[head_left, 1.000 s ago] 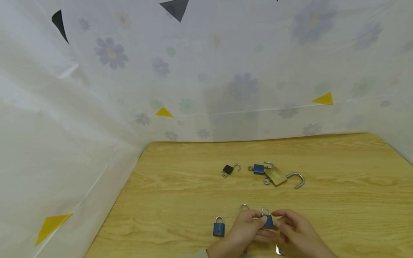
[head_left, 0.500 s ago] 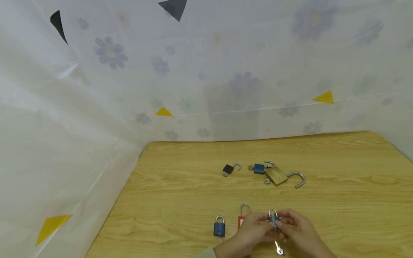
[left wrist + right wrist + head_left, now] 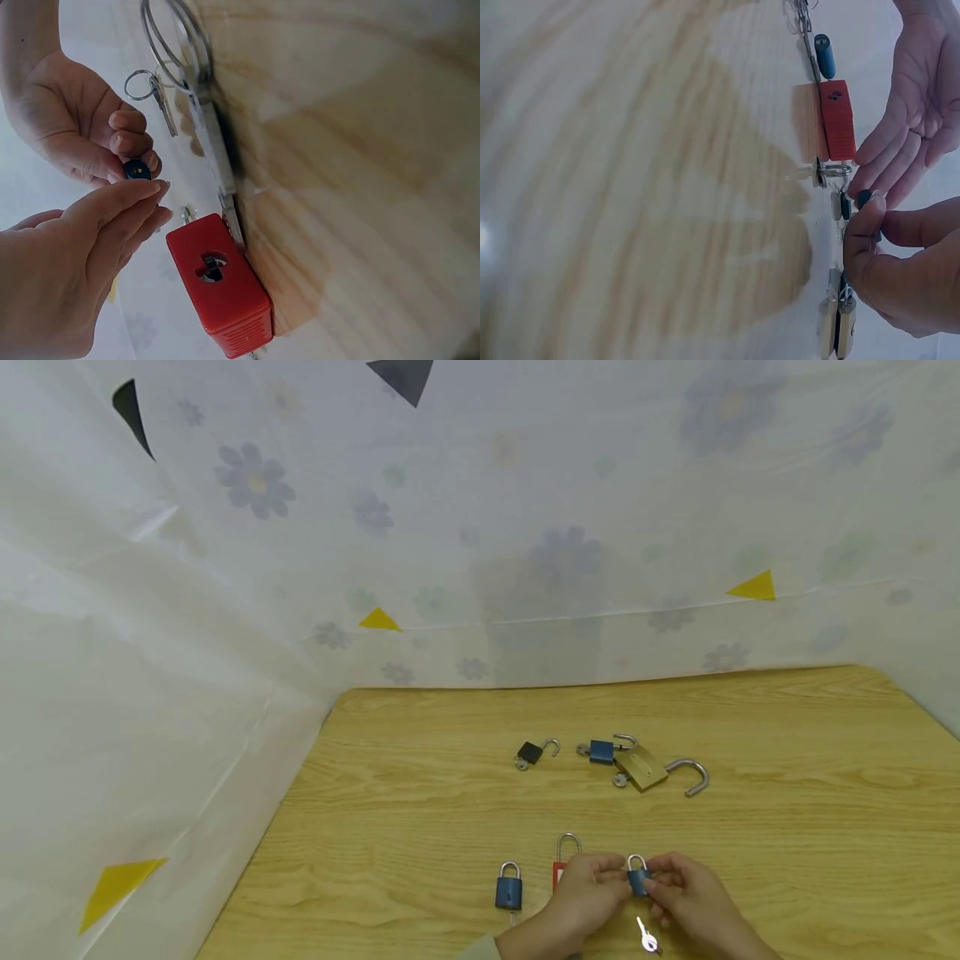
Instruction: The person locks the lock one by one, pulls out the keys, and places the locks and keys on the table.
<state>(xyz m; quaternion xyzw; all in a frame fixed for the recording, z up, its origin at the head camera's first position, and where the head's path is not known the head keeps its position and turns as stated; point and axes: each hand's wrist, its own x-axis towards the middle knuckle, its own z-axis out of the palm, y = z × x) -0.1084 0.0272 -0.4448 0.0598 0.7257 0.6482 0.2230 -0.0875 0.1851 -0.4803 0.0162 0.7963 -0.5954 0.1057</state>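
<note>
A small blue padlock (image 3: 638,882) with its shackle pointing up is pinched between the thumb and fingers of my right hand (image 3: 697,897). Beside it, my left hand (image 3: 588,897) has its fingers fairly straight, the tips at or very near the padlock; contact is unclear. In the left wrist view the bottom face of the blue padlock (image 3: 137,169), with its keyhole, shows between both hands. Below the hands a loose key (image 3: 647,937) lies on the table. A red padlock (image 3: 558,872) stands partly hidden behind my left hand; its keyhole shows in the left wrist view.
Left of the hands lies another blue padlock (image 3: 508,892) with a key at its bottom. Farther back are unlocked padlocks with keys: a black one (image 3: 530,753), a blue one (image 3: 602,752) and a large brass one (image 3: 642,768). A flowered sheet (image 3: 525,568) surrounds the wooden table (image 3: 390,810).
The blue padlock has moved right, from the left hand's grip into the right hand's pinch. The left thumb has come off its front. The key below lies apart from the hands.
</note>
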